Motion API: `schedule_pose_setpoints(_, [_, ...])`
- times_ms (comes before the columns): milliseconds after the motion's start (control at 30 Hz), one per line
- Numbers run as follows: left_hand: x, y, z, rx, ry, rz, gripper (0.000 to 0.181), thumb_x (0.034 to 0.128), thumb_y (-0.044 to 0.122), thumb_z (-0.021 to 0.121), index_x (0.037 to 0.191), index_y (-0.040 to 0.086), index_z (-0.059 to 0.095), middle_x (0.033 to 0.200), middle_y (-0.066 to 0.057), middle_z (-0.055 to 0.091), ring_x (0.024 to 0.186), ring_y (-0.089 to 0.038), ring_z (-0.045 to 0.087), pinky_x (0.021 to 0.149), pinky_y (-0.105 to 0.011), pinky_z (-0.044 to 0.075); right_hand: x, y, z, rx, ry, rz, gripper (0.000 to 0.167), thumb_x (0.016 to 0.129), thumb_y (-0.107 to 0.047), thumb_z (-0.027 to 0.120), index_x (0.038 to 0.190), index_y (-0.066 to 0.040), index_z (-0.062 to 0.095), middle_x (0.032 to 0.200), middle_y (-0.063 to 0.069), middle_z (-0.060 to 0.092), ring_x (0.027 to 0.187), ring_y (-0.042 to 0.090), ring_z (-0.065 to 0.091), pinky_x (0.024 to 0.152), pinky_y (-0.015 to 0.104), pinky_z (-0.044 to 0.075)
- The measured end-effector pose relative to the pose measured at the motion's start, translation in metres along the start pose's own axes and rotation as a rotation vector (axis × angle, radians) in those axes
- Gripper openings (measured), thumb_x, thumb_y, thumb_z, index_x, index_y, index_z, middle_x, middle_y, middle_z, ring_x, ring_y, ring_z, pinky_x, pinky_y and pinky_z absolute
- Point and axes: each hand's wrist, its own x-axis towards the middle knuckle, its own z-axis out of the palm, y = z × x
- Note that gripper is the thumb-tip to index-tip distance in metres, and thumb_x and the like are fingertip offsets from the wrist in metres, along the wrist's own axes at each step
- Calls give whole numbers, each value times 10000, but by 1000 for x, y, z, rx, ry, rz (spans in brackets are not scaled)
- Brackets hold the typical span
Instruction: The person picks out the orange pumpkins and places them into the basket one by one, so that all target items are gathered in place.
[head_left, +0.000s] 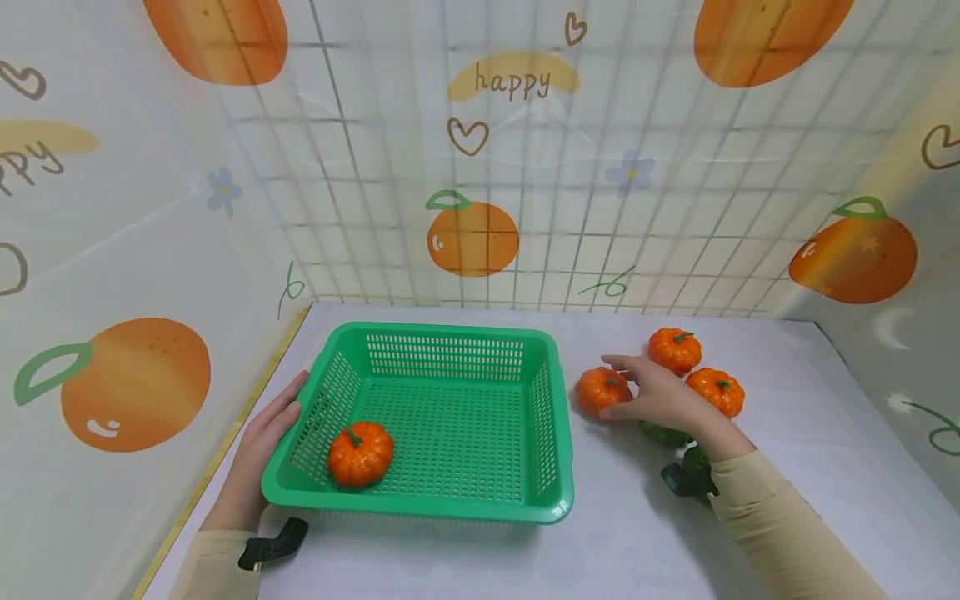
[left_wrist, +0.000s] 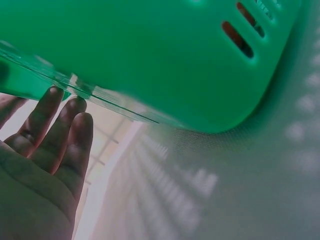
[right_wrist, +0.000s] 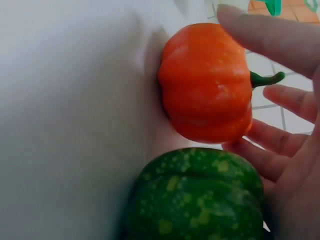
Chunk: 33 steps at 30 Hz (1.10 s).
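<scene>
A green plastic basket (head_left: 420, 504) stands in front of me, with a small orange pumpkin (head_left: 362, 455) in its near left corner. At the basket's left side is my left hand (head_left: 258, 450); its fairly straight fingers touch the underside of the rim in the left wrist view. To the right of the basket, my right hand (head_left: 663, 402) reaches around another orange pumpkin (head_left: 598, 393) on the table. Its thumb and fingers are spread either side of this pumpkin, whose green stem points toward the palm in the right wrist view. A speckled green pumpkin (right_wrist: 195, 200) lies close beside it.
Two more orange pumpkins, one farther back (head_left: 673, 350) and one nearer (head_left: 716, 390), sit beyond my right hand. Another green one (head_left: 696, 460) is partly hidden under my right wrist. A printed sheet over a wire grid (head_left: 555, 217) stands behind the white table (head_left: 615, 533).
</scene>
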Motion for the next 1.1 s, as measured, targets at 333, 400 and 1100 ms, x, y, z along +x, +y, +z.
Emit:
schedule_pose_setpoints(333, [-1,-1,0,-7,-7,5,542,1053,379,467,1560,240,334,1602,95,274,1458,-108,195,959,-115,375,0,-4,1,-62,-6,13,798,781,-382,850,1447,-110,503,1379,108,561,1269,334,487,1013,587,395])
schedule_pose_setpoints(400, [0,-1,0,-8,-12,18,542,1056,371,463,1561,228,330,1601,81,279,1457,-109,199,960,-115,375,0,-4,1,-74,-7,16,783,786,-390,844,1437,-107,514,1377,110,563,1263,335,492,1009,586,399])
schedule_pose_setpoints(1100, [1,0,-1,-17,-10,10,536,1052,375,468,1556,238,345,1594,77,299,1453,-115,216,960,-114,373,-2,-4,-1,-69,62,-20,728,785,-445,832,1392,-139,571,1351,55,588,1205,329,526,956,573,448])
